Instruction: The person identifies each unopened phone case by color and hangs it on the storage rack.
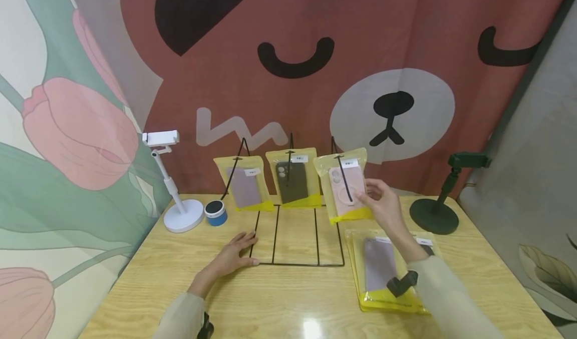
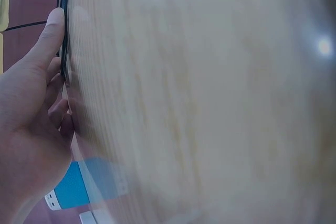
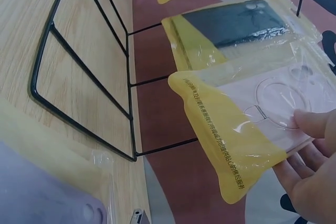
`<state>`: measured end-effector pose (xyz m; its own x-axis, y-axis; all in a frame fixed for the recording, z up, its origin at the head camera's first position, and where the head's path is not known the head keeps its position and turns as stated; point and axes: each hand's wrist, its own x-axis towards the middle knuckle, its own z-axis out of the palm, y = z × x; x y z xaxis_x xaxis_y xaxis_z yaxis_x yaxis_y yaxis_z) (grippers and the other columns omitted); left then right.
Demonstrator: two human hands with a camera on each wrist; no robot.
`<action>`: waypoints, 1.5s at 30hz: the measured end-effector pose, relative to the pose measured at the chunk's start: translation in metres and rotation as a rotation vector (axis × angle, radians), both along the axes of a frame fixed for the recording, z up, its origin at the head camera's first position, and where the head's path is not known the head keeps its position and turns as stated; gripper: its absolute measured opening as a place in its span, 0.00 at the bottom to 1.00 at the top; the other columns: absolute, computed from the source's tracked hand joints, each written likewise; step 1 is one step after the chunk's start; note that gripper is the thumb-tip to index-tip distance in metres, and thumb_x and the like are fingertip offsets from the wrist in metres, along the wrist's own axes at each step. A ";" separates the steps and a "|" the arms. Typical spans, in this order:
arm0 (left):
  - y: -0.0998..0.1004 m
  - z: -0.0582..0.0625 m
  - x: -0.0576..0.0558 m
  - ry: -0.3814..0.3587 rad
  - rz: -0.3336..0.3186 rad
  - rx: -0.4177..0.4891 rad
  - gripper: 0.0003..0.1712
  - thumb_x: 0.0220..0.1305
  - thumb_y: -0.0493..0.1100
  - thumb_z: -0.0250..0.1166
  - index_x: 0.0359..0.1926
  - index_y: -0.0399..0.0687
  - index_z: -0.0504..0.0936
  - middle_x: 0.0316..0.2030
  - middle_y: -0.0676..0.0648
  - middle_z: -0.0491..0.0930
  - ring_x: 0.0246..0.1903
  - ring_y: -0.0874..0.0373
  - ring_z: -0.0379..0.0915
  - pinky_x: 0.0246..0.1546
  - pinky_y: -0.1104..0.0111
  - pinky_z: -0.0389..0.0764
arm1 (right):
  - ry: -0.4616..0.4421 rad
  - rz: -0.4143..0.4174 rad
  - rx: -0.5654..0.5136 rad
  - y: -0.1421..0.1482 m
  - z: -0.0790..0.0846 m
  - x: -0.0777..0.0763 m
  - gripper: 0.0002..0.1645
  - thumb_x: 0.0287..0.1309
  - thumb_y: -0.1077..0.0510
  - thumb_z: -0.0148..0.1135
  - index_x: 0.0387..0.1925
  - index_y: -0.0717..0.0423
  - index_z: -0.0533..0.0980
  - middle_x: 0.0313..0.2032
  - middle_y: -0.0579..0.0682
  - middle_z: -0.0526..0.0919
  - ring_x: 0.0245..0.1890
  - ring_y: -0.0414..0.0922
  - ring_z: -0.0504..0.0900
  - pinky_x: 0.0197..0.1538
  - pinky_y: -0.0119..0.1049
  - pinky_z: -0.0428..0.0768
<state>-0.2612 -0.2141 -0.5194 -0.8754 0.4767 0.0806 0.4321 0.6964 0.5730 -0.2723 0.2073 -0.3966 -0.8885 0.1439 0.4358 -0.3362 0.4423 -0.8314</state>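
Observation:
My right hand (image 1: pixel 383 206) pinches the right edge of a clear-and-yellow bag holding a pink phone case (image 1: pixel 356 184), thumb in front and fingers behind. A hook of the black wire display rack (image 1: pixel 297 264) passes through the bag's top and slants down before it. On the other hooks hang similar bags with a dark phone case (image 1: pixel 297 186) and a purple phone case (image 1: pixel 243 189). My left hand (image 1: pixel 230 256) rests on the table, fingers and thumb against the left side of the rack's base. In the left wrist view, the thumb (image 2: pixel 52 30) lies along the wire.
A pile of bagged phone cases (image 1: pixel 378 266) lies under my right forearm. At the back left are a white phone stand (image 1: pixel 184 216) and a small blue cylinder (image 1: pixel 217 217) with a dark top. A dark green stand (image 1: pixel 434 216) is at the back right. A printed curtain (image 1: pixel 297 108) hangs behind.

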 end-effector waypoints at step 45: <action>0.003 0.000 0.002 -0.016 0.013 0.007 0.41 0.58 0.55 0.68 0.67 0.39 0.68 0.71 0.41 0.59 0.71 0.36 0.45 0.64 0.38 0.55 | -0.018 0.072 -0.053 -0.008 -0.020 -0.039 0.23 0.59 0.61 0.66 0.54 0.65 0.73 0.46 0.61 0.82 0.45 0.51 0.81 0.43 0.20 0.76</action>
